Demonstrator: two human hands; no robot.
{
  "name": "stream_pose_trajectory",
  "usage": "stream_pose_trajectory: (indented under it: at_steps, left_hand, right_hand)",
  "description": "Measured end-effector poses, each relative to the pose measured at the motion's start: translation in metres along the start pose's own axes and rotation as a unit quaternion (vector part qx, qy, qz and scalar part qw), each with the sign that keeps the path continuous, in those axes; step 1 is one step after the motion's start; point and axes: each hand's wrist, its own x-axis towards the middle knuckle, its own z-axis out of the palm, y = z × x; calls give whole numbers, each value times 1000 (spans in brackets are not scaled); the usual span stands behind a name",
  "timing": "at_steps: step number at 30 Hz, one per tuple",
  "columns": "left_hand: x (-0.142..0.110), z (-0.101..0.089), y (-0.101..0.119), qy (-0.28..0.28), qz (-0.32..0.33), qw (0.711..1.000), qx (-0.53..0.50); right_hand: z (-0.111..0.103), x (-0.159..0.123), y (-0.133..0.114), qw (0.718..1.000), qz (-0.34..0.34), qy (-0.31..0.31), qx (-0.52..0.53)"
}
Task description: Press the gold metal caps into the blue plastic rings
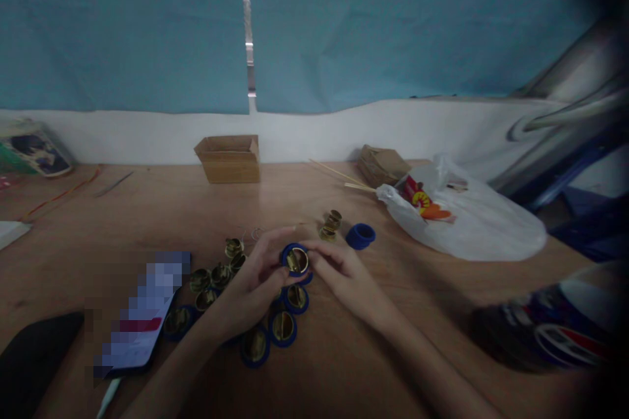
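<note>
My left hand (pixel 265 278) pinches a round blue piece with a gold metal pin-back brooch base (pixel 297 260) in it, its clip facing up. The fingers of my right hand (pixel 339 268) close on the right edge of the same piece. On the table below and around my hands lie several more blue-rimmed brooch bases (pixel 283 328). Bare gold pin backs (pixel 221 273) are grouped left of my left hand. Beyond my right hand sit a couple of gold pin backs (pixel 330 225) and a small stack of blue rings (pixel 361 236).
A phone (pixel 142 314) with a cable lies at left, near a black object (pixel 39 360). An open cardboard box (pixel 230 162) and a brown package (pixel 382 165) stand at the back. At right are a white plastic bag (pixel 481 216) and a drink bottle (pixel 540 327).
</note>
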Motion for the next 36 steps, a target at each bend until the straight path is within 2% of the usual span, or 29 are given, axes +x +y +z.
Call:
stream_pose_trajectory:
  at_steps: [8,14,24,36]
  left_hand:
    - [1,-1,0,17,-4,999,31]
    - [2,-2,1,14,-6,1000,13]
    - [4,-2,1,13,1,1000,28]
    - [3,4,3,37,-5,999,5]
  right_hand:
    - [0,-3,-1,997,-30,1,-64]
    - [-1,-2,-1,995,-45,3,-87]
    - [-1,-3,-3,991,-68,5,-115]
    - [-2,-1,-3,988,-80,1,-134]
